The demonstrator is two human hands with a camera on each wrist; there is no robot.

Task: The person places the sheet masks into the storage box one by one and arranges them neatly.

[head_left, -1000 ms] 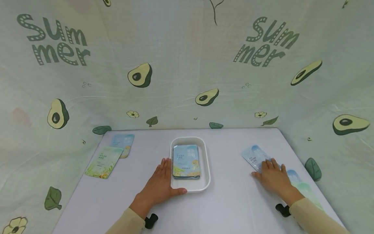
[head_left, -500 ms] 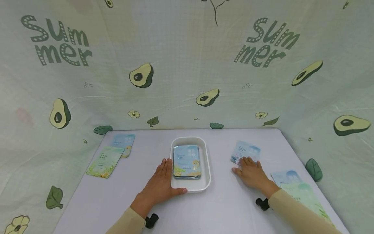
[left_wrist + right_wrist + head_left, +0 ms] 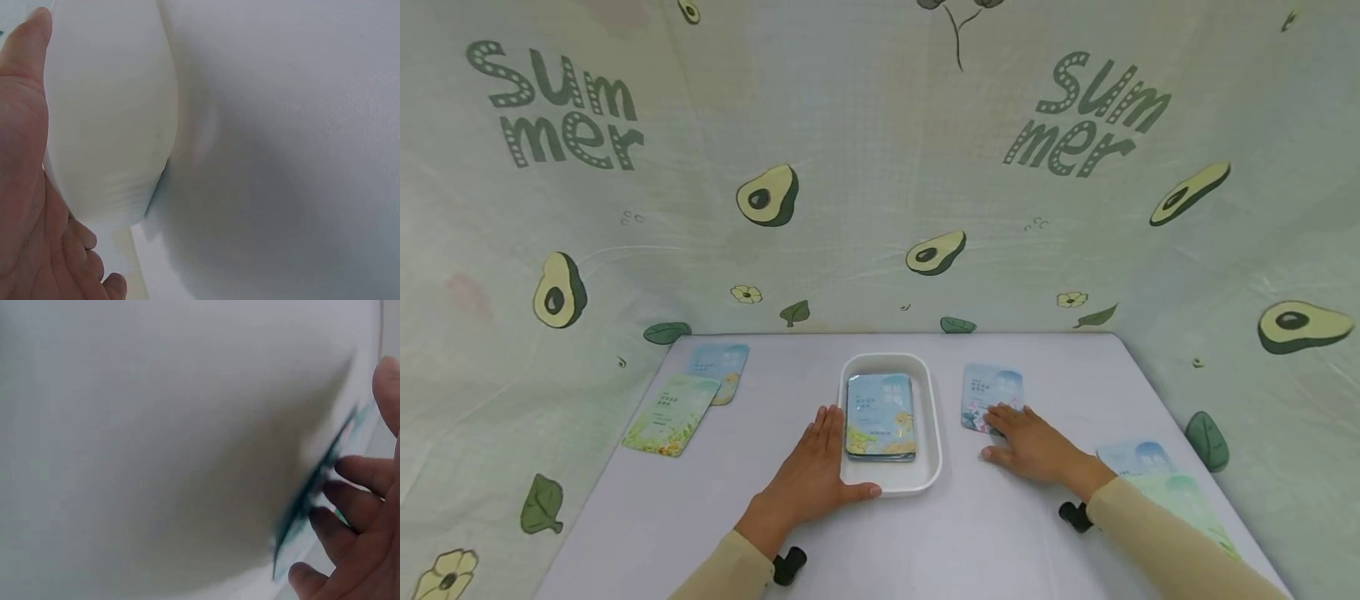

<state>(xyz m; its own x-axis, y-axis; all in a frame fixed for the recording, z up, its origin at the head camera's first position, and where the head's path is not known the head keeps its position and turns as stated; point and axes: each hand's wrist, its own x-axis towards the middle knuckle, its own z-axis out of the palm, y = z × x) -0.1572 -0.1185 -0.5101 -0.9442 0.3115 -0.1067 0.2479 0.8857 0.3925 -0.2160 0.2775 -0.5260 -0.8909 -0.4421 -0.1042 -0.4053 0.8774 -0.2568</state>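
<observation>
A white tray [image 3: 891, 479] holds a stack of blue sheet mask packets [image 3: 880, 417]. My left hand [image 3: 808, 471] lies along the tray's left side, its fingers straight and its thumb across the near left corner; the left wrist view shows this hand [image 3: 31, 187] against the tray wall [image 3: 112, 112]. To the right of the tray is a blue sheet mask packet with pink flowers [image 3: 988, 387]. My right hand [image 3: 1033, 446] touches its near right part with the fingertips. In the right wrist view, the thumb is apart from this packet [image 3: 309, 487], which looks slightly tilted off the table.
A green packet [image 3: 673, 412] overlaps a blue packet [image 3: 721, 362] at the table's left. Another green packet [image 3: 1180, 496] partly covers a blue one [image 3: 1138, 456] at the right, beneath my right forearm. A printed cloth [image 3: 850, 167] hangs behind the white table [image 3: 760, 542].
My right hand has slid the flowered packet left from the right-hand group towards the tray, and the packet has turned more upright. My left hand has stayed at the tray.
</observation>
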